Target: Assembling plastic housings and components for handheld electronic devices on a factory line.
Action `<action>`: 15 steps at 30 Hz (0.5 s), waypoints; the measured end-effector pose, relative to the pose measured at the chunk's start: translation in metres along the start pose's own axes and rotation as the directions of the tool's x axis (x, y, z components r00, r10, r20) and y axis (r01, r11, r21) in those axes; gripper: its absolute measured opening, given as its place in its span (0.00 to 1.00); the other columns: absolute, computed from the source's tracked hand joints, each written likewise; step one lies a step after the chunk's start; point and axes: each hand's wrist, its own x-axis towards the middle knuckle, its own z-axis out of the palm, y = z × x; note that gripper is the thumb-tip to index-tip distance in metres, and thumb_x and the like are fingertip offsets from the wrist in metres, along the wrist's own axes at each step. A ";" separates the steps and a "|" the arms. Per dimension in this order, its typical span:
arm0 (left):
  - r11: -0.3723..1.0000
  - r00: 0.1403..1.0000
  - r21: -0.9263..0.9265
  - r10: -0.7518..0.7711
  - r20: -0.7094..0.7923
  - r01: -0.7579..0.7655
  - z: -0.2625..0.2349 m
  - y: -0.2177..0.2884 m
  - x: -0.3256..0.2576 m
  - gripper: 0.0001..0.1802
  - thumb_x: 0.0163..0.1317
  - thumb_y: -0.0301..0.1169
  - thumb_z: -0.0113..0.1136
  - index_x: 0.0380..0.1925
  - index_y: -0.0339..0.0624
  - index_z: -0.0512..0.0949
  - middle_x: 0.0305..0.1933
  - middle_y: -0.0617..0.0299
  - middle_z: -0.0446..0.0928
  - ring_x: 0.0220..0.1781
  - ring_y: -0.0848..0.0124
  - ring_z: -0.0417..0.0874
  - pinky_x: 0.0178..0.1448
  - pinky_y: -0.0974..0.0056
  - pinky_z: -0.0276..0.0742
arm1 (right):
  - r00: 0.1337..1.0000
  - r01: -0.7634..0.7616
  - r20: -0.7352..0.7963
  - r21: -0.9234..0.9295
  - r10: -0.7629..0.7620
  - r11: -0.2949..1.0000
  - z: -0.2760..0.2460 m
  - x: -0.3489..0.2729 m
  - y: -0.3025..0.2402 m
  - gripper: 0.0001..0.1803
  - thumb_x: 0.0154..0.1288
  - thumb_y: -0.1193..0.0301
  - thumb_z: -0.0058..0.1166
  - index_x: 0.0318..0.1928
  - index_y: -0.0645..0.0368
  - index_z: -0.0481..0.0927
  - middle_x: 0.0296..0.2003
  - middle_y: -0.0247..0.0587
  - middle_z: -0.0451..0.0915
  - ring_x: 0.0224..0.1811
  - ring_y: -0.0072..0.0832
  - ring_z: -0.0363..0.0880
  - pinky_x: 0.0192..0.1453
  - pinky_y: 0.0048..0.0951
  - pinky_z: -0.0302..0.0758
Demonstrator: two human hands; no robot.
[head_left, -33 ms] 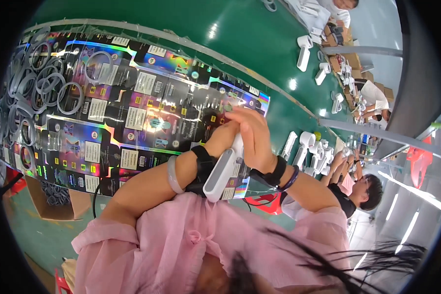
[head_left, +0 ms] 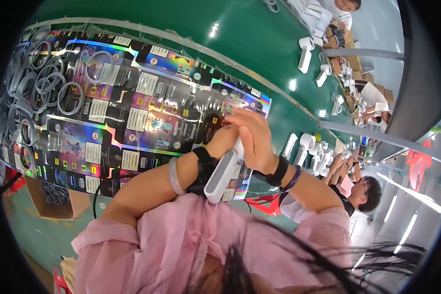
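A white handheld fan (head_left: 219, 177) with a grey strip along its handle points down toward my body, over the near edge of the bench. Its upper end is hidden by my hands. My left hand (head_left: 223, 140) is closed round that end, its fingers mostly out of sight. Across from it, my right hand (head_left: 256, 143) curves over the same end, fingertips meeting the left hand. Grey rings (head_left: 49, 84) lie heaped at the left of the bench, and a single ring (head_left: 99, 67) sits apart.
Printed, shiny packaging sheets (head_left: 132, 105) cover the bench. More white handheld fans (head_left: 306, 142) stand on the green surface to the right, near other people at work. A cardboard box (head_left: 59, 208) with rings inside is at lower left. Red stools (head_left: 263, 206) show beneath.
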 end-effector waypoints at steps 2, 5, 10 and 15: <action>0.997 0.993 -0.038 0.060 -0.103 -0.064 0.008 -0.001 0.000 0.11 0.63 0.29 0.53 0.43 0.36 0.76 0.41 0.54 0.80 0.44 0.65 0.83 0.44 0.66 0.78 | 0.979 0.196 0.074 -0.087 -0.190 0.977 0.000 0.007 0.003 0.13 0.70 0.73 0.40 0.43 0.66 0.78 0.39 0.49 0.82 0.45 0.45 0.79 0.51 0.38 0.71; 0.949 0.984 -0.297 -0.142 -0.109 0.105 0.009 -0.004 0.001 0.10 0.64 0.30 0.53 0.42 0.36 0.77 0.41 0.55 0.80 0.43 0.67 0.82 0.44 0.66 0.77 | 0.994 -0.033 0.113 0.174 0.013 0.984 0.007 0.012 0.008 0.13 0.70 0.72 0.39 0.41 0.65 0.78 0.37 0.48 0.81 0.40 0.46 0.79 0.48 0.39 0.72; 0.526 0.854 -0.767 -0.517 0.056 0.369 0.019 -0.006 0.000 0.11 0.66 0.32 0.52 0.40 0.36 0.77 0.38 0.57 0.80 0.40 0.70 0.82 0.42 0.66 0.77 | 0.987 -0.051 0.155 0.116 0.033 0.992 0.005 0.015 0.004 0.17 0.72 0.70 0.35 0.41 0.67 0.79 0.36 0.49 0.81 0.39 0.44 0.79 0.47 0.37 0.72; 0.277 0.803 -0.844 -0.536 0.262 0.460 0.009 0.002 0.002 0.14 0.71 0.37 0.48 0.44 0.38 0.77 0.41 0.63 0.79 0.42 0.77 0.80 0.42 0.70 0.77 | 0.986 -0.164 0.062 0.180 0.155 0.970 0.016 0.007 0.008 0.16 0.73 0.70 0.36 0.39 0.64 0.79 0.33 0.46 0.82 0.37 0.42 0.79 0.46 0.37 0.71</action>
